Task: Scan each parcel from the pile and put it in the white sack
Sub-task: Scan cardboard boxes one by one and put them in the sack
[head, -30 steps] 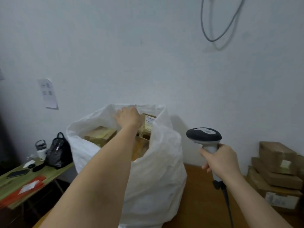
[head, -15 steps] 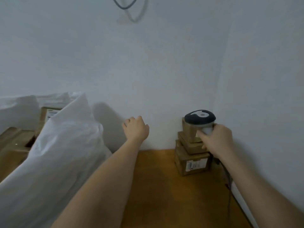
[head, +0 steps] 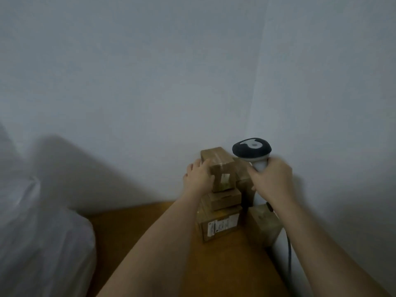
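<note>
Parcel (head: 220,168) on top of the far-right pile (head: 220,213) is now gripped by the left hand (head: 198,176), just come from the white sack (head: 38,232); the right hand (head: 271,179) clasps the scanner (head: 252,151), so scanning comes next.

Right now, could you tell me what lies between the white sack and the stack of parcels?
In the head view, only bare brown tabletop separates the white sack from the parcel stack; the left forearm crosses above it.
</note>
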